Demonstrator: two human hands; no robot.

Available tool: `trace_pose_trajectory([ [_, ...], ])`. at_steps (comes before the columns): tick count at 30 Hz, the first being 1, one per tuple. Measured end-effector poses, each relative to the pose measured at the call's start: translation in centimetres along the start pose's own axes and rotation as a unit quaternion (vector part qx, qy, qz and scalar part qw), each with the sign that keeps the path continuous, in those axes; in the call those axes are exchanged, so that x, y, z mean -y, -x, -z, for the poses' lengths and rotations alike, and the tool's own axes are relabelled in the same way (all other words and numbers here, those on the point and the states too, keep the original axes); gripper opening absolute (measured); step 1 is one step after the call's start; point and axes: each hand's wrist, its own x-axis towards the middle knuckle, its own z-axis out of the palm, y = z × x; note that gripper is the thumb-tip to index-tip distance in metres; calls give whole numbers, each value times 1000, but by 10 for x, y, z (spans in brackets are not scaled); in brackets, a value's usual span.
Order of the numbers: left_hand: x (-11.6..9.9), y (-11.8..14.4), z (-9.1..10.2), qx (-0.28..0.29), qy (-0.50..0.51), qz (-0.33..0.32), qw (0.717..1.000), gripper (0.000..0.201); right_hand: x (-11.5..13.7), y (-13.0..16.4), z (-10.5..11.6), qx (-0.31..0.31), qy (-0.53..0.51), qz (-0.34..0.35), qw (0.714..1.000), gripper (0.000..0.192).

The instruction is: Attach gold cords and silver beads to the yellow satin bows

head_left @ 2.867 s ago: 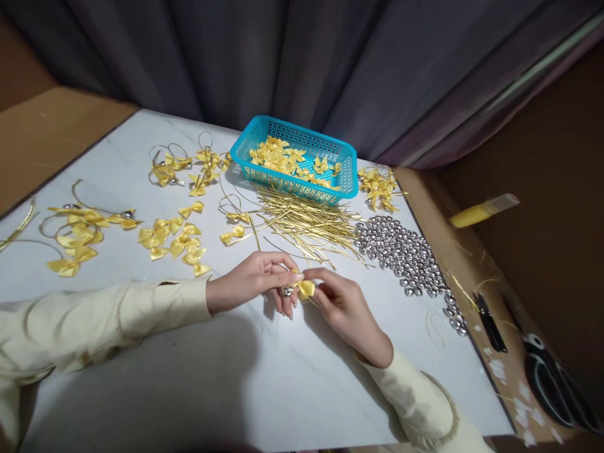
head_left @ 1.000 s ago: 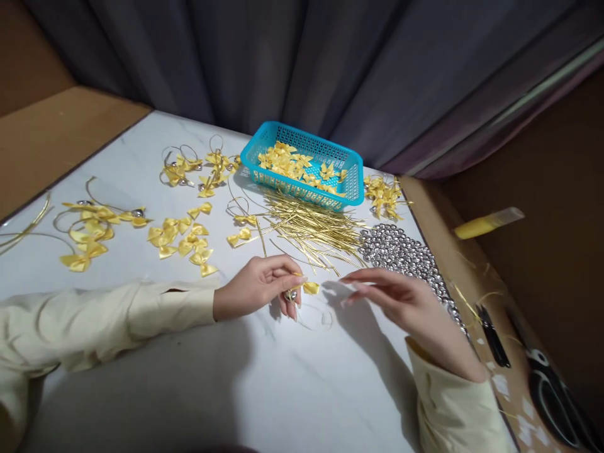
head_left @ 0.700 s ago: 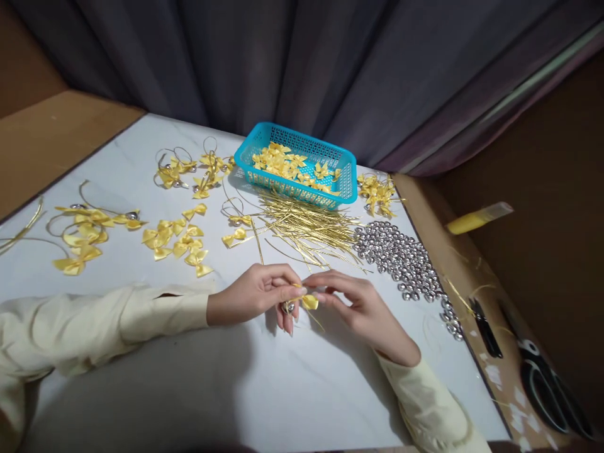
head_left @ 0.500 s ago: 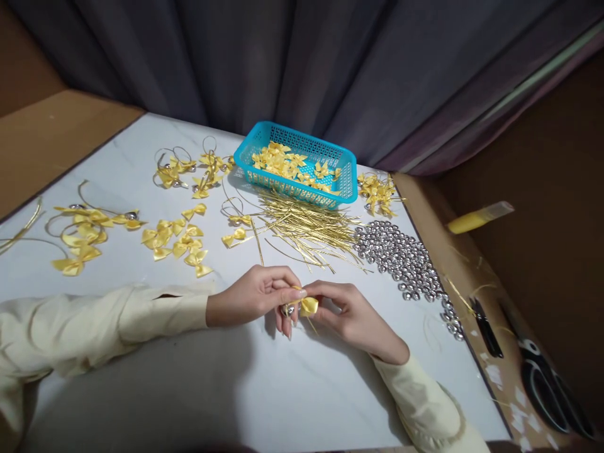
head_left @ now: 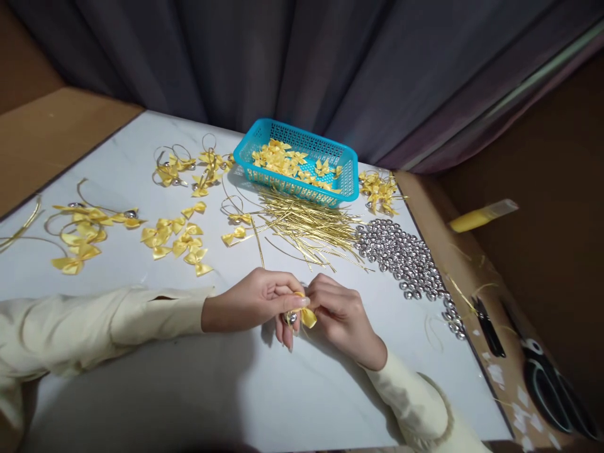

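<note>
A small yellow ribbon bow (head_left: 308, 317) is pinched between the thumb and fingers of my left hand (head_left: 271, 302). Beside the bow a round silver bell (head_left: 291, 318) hangs under my left thumb, against the fingers. My right hand (head_left: 342, 314) is closed at the bow's right edge, its thumb and fingertips pressed together; what lies between them is hidden. Beyond my hands lies a loose pile of gold cords (head_left: 306, 226). To the right of it spreads a heap of silver bells (head_left: 401, 255).
Behind the cords stands a blue basket (head_left: 349, 182) with yellow bows. More bows (head_left: 177, 236) and looped bows with bells (head_left: 82, 236) lie leftward; another bunch (head_left: 379, 190) is right of the basket. A black-handled tool (head_left: 489, 330), scissors (head_left: 547, 384) and paper scraps occupy the right edge.
My right fingers have curled in more tightly and the right wrist has shifted slightly left and down. The left hand, with the bow and bell, has dipped a little.
</note>
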Motion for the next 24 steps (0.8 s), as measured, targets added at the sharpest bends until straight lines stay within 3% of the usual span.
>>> trace_pose_trajectory([
  [6, -2, 1, 1, 14, 8, 15, 1000, 18, 0, -1, 5, 22, -14, 6, 1000, 27],
  [10, -3, 0, 3, 17, 9, 7, 1000, 20, 2, -2, 11, 57, -45, -1, 997, 14],
  [16, -6, -2, 4, 4, -2, -11, 1000, 24, 3, 1, 7, 3, -50, -48, 998, 11],
  [24, -9, 3, -2, 20, 20, 13, 1000, 24, 0, 1, 2, -44, 19, 25, 999, 21],
])
